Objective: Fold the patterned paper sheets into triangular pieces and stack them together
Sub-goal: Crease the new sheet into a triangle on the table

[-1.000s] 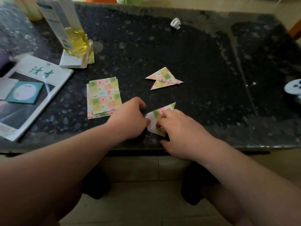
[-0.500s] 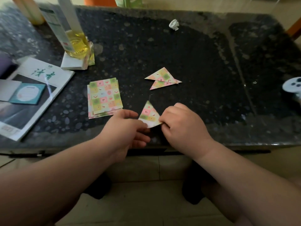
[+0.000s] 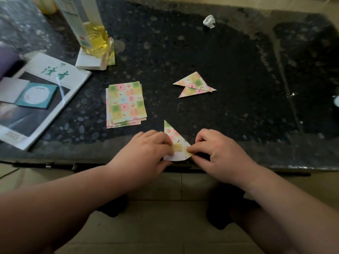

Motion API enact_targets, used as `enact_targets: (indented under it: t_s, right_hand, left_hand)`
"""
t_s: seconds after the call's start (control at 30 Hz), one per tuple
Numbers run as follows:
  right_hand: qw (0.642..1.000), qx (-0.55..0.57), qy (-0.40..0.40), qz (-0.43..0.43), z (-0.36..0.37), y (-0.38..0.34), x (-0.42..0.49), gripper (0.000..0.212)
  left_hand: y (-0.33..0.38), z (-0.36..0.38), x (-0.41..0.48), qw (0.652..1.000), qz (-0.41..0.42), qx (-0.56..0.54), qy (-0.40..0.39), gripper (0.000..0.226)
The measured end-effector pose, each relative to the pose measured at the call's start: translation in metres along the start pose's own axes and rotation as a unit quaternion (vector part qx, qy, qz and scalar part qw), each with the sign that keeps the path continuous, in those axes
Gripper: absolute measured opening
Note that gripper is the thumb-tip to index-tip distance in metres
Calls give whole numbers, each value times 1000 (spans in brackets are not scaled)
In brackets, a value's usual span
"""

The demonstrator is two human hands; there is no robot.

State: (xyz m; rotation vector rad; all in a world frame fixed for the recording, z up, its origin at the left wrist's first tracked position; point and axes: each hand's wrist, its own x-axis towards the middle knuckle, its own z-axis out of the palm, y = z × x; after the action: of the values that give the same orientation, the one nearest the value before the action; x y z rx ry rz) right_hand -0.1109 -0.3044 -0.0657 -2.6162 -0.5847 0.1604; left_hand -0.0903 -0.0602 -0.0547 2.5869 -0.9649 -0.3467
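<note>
**Both hands on the folded triangle [image 3: 175, 138]**

I see the left hand [image 3: 146, 153] curled over its left edge, pinching it; the right hand [image 3: 218, 153] nips the right corner between thumb and forefinger; the piece sits at the near edge of the table [image 3: 229, 52]; the unfolded stack [image 3: 125, 104] lies to its left; two finished triangles [image 3: 195, 85] overlap farther back.

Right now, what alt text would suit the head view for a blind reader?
A left hand and right hand hold a patterned paper triangle at the edge of a dark table. Beyond lie two folded triangles, overlapping, and a stack of flat sheets.
</note>
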Motion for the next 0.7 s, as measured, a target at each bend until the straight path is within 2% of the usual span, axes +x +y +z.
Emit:
enact_targets:
  t_s: [0.07,0.17,0.3,0.47,0.7]
  right_hand:
    - [1000,2,-23,5,-4,0,0,22]
    - [999,6,-38,21,-7,0,1,23]
    - [998,25,-53,32,-8,-6,1,21]
    - [995,37,-61,67,-7,-12,3,22]
    - [990,57,-63,116,-7,-9,9,11]
  left_hand:
    - [-2,3,2,1000,2,3,28,14]
    - [-4,3,4,1000,-5,-3,28,10]
    - [-6,-3,8,999,-26,-40,12,14]
    - [-6,-8,9,999,-24,-18,-43,23]
    - [-8,-11,9,995,-79,-63,-27,19]
